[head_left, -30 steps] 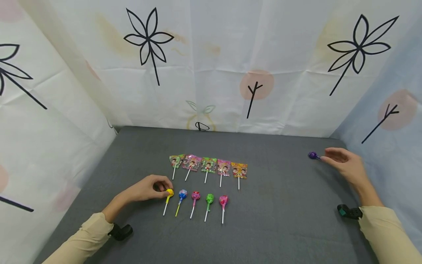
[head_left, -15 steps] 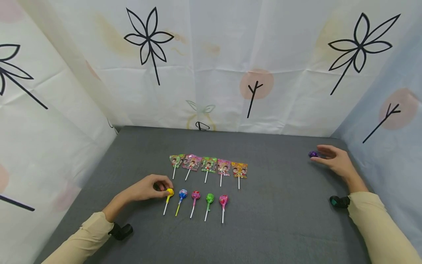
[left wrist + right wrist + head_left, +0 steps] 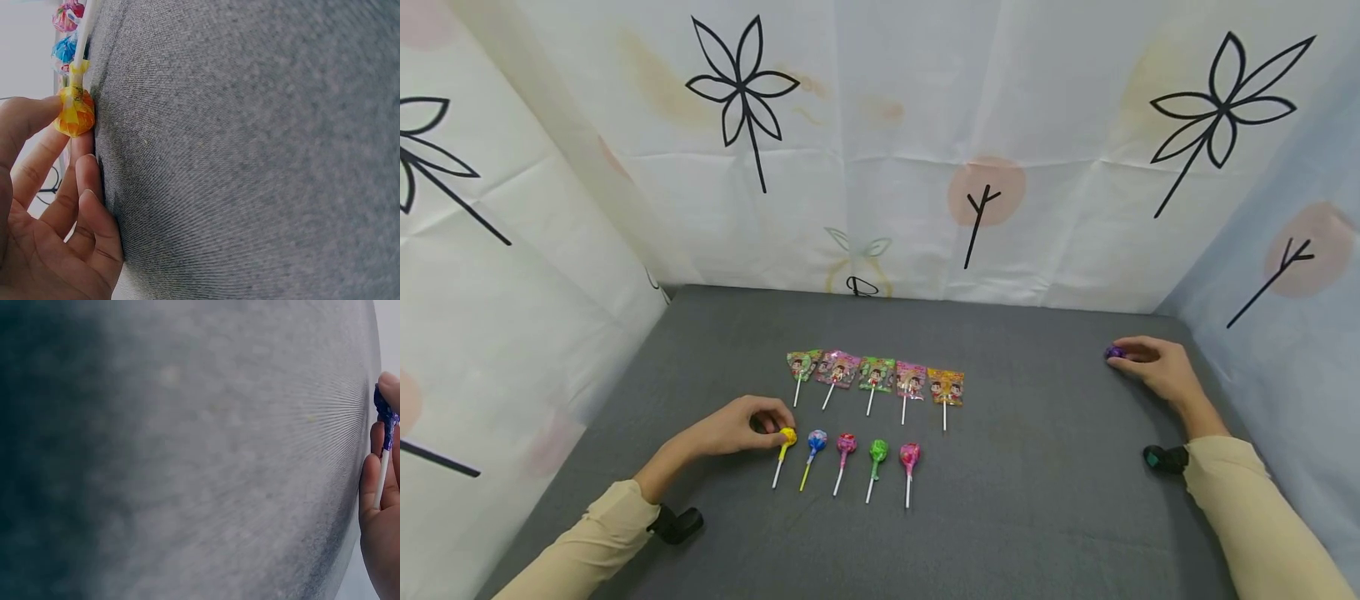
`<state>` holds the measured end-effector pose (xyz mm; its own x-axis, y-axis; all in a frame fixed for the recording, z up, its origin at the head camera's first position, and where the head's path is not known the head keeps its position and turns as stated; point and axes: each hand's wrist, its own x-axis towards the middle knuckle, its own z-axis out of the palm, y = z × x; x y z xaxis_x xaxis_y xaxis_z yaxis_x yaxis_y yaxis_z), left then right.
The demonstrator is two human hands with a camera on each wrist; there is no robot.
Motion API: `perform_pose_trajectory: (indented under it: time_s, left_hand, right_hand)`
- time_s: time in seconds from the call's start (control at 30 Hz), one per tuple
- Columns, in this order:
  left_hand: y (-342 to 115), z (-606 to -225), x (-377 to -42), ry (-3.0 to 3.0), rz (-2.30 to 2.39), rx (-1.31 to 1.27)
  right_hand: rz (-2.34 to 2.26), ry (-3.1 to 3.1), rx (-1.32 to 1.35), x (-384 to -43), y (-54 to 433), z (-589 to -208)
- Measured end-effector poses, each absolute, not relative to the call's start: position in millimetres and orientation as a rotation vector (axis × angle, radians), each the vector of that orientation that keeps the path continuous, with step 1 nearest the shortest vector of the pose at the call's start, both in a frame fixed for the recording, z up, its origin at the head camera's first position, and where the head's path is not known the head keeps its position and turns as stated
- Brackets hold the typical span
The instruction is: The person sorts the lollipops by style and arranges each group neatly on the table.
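At the left end of the near row, my left hand [image 3: 741, 427] pinches the wrapped head of a yellow lollipop [image 3: 787, 436]. In the left wrist view the thumb and fingers hold that yellow head, its white stick pointing away from the palm. Far off on the right side of the table, my right hand [image 3: 1157, 368] pinches a purple lollipop [image 3: 1113, 352] by its head. The right wrist view shows the purple wrapper [image 3: 389, 422] between thumb and fingers, with the white stick [image 3: 381, 481] running toward the palm. Beside the yellow one lies a blue lollipop [image 3: 817, 442].
The near row continues with a dark pink lollipop [image 3: 846, 444], a green lollipop [image 3: 877, 451] and a pink lollipop [image 3: 909, 454]. Behind it lie several flat-packed lollipops, the orange pack [image 3: 946, 387] rightmost. Printed white curtains [image 3: 880, 208] enclose the grey table [image 3: 1030, 467].
My right hand has moved left around the purple lollipop, from its stick to its head. The left hand has stayed on the yellow lollipop.
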<state>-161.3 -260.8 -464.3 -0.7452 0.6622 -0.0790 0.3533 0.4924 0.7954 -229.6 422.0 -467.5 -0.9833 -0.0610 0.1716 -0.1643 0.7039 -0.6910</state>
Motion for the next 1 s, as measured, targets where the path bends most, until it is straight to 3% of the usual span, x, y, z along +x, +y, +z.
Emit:
perform_pose_trajectory:
  time_s: [1.0]
  left_hand:
    - [-260.1,-461.6,-159.6,2.382,1.121,0.907]
  right_hand:
    - [1.425,-2.620,0.290,-179.2,366.6,-455.6]
